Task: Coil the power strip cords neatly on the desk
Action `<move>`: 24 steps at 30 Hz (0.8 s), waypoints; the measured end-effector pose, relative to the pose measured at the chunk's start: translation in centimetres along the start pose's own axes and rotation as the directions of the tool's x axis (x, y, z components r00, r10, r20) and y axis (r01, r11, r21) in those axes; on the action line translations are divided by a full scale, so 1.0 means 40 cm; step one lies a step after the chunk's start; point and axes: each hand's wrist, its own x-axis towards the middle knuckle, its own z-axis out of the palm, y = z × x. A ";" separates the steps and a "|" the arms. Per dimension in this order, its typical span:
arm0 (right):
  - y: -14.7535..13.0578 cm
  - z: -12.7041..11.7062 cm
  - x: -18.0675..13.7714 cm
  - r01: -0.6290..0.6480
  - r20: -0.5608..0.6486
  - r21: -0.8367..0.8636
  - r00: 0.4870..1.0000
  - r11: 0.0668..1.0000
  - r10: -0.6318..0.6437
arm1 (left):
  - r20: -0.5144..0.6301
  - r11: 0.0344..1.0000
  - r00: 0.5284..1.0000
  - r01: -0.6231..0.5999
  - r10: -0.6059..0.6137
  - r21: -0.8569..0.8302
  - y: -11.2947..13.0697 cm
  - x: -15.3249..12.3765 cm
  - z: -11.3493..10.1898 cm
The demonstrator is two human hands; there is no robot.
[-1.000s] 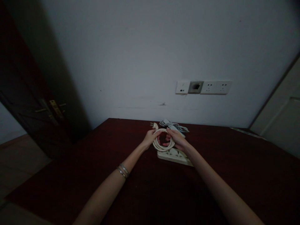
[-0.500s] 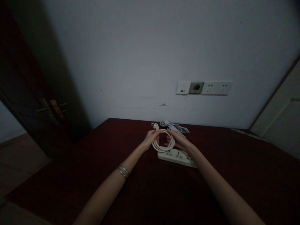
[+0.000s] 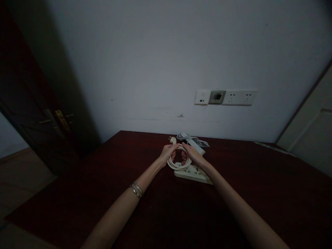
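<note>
A white power cord (image 3: 181, 168) is wound into a round coil, held upright between my two hands. My left hand (image 3: 167, 153) grips the coil's upper left side, thumb on top. My right hand (image 3: 193, 154) is closed around its upper right side. The cord's plug (image 3: 173, 140) sticks up just beyond my left thumb, prongs to the left. Under and behind the coil lies a white power strip (image 3: 193, 177), its right end partly hidden by my right forearm.
On the dark red table (image 3: 145, 155), a second white strip-like block (image 3: 198, 148) with a grey cable (image 3: 199, 142) lies close to the wall. Wall sockets (image 3: 238, 97) are above at the right. A dark door (image 3: 38, 114) stands at the left.
My right hand has moved slightly left, closer to my left hand, along the top of the coil. More of the block behind it now shows. The power strip has stayed in place.
</note>
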 end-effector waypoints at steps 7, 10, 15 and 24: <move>-0.027 -0.035 -0.014 -0.093 0.018 0.011 0.996 0.996 0.092 | 0.252 0.993 0.967 0.013 -0.042 0.116 0.021 0.007 -0.031; -0.038 -0.044 -0.022 -0.112 0.010 0.000 0.994 0.994 0.112 | 0.254 0.988 0.965 0.034 -0.072 0.152 0.025 0.011 -0.031; -0.048 -0.068 -0.049 -0.090 -0.058 -0.102 0.995 0.991 0.085 | 0.304 0.982 0.946 0.064 -0.116 0.175 0.037 0.003 -0.029; -0.033 -0.197 -0.180 0.118 0.005 -0.740 0.985 0.662 -0.170 | 0.378 0.983 0.926 -0.044 -0.027 0.177 0.032 0.000 -0.028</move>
